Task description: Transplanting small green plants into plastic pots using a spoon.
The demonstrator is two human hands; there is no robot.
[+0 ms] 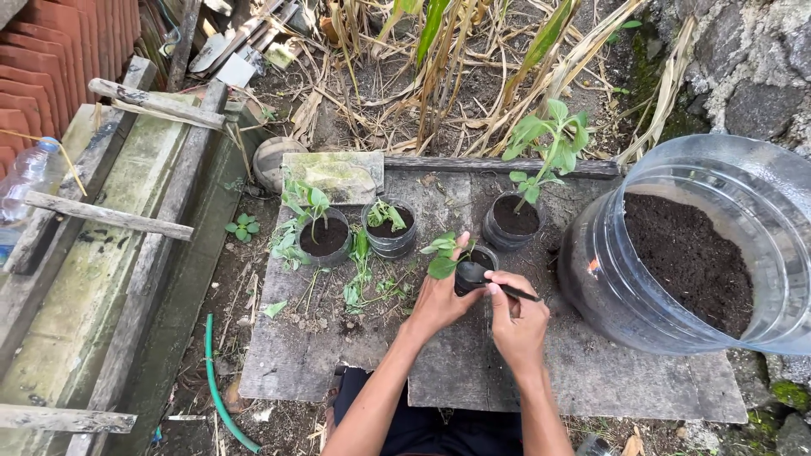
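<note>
Both arms reach out from the near edge of the wooden board. My left hand is closed around a small black pot and holds a little green seedling up by it. My right hand pinches a thin dark stick, and its tip touches the pot. This pot sits near the middle of the board.

Three more black pots stand along the far edge. Two on the left have dirt and small plants in them. One on the right has a taller leafy plant. So I think three are done and this one is only half done.

Some loose green seedlings lie on the board by the left pots, not planted. A big clear tub of dark soil sits at the right edge.
</note>
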